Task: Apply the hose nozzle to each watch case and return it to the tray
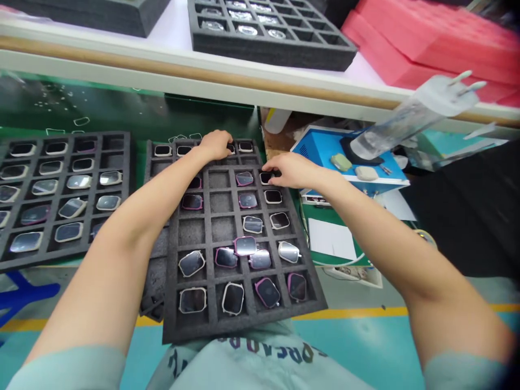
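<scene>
And there's the outfit: a pale mint T-shirt [260, 368] with loose short sleeves, the left sleeve [67, 371] and the right sleeve [463, 371] matching it exactly! Across the chest runs dark printed lettering [276, 349], upside down from this view. Below those sleeves, bare forearms lead to the bare left hand [215, 145] and right hand [294, 170].

A foam tray [244, 303] of square watch cases [192, 264] is held just before the person's torso [260, 363], with another tray [65, 200] laid to its left, a third tray [272, 32] placed behind on a raised shelf [162, 27], and a machine [320, 151] set to its right.
</scene>
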`<state>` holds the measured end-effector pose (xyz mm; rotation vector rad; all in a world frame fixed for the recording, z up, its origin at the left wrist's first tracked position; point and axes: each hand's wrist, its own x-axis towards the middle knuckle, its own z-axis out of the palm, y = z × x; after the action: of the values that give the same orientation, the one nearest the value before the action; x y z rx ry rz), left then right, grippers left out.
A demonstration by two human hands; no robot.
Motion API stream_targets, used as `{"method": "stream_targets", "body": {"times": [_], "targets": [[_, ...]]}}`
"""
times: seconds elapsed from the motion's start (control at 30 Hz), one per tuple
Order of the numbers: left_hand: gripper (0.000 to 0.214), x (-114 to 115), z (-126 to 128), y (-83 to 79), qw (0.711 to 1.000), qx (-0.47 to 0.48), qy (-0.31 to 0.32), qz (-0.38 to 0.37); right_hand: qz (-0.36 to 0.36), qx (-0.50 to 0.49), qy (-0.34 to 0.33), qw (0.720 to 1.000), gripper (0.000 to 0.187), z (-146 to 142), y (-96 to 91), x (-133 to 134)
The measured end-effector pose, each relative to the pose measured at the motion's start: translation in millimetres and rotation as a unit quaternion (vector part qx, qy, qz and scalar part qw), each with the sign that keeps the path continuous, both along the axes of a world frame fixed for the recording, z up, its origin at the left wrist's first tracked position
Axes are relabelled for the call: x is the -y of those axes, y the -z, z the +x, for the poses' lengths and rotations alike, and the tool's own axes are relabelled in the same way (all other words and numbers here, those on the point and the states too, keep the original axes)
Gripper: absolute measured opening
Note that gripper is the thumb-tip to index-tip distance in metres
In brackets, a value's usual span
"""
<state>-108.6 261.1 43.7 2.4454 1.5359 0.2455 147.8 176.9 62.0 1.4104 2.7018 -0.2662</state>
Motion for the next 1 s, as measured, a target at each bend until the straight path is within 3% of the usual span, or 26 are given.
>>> {"method": "stream_targets", "body": {"times": [0.1,0.17,0.23,0.33,0.47,0.6,0.77,1.0], "targets": [[0.036,45.9,26.3,-20.1,0.997,0.005,0.012,0.07,-0.03,-0.008,-0.008,0.999,0.036,-3.9,-0.5,-10.0],[0.028,86.1,51.3,-26.0,0.99,-0.005,0.095,0.109,-0.038,-0.001,-0.014,0.999,0.032,-6.7,-1.9,-12.7],[0.022,122.6,74.8,-23.4,0.971,-0.047,0.203,0.114,-0.027,0.011,-0.019,0.999,0.03,-8.8,-3.0,-11.2],[0.011,153.3,95.8,-11.3,0.962,-0.076,0.243,0.1,-0.012,0.019,-0.031,0.999,0.034,-7.7,-6.1,-8.4],[0.012,155.4,99.2,-3.3,0.967,-0.089,0.218,0.093,0.027,-0.049,-0.008,0.998,0.038,-0.9,-14.0,-23.6],[0.014,152.0,100.8,-8.6,0.974,-0.102,0.182,0.083,0.075,-0.077,0.03,0.994,0.043,-12.9,-10.1,-59.6],[0.025,155.5,104.6,-15.7,0.984,-0.115,0.127,0.058,0.016,-0.045,0.016,0.999,0.039,-41.0,12.6,-93.9],[0.034,153.9,103.4,-13.1,0.989,-0.082,0.122,0.019,-0.017,-0.09,-0.002,0.996,0.039,-31.9,27.8,-95.4]]}}
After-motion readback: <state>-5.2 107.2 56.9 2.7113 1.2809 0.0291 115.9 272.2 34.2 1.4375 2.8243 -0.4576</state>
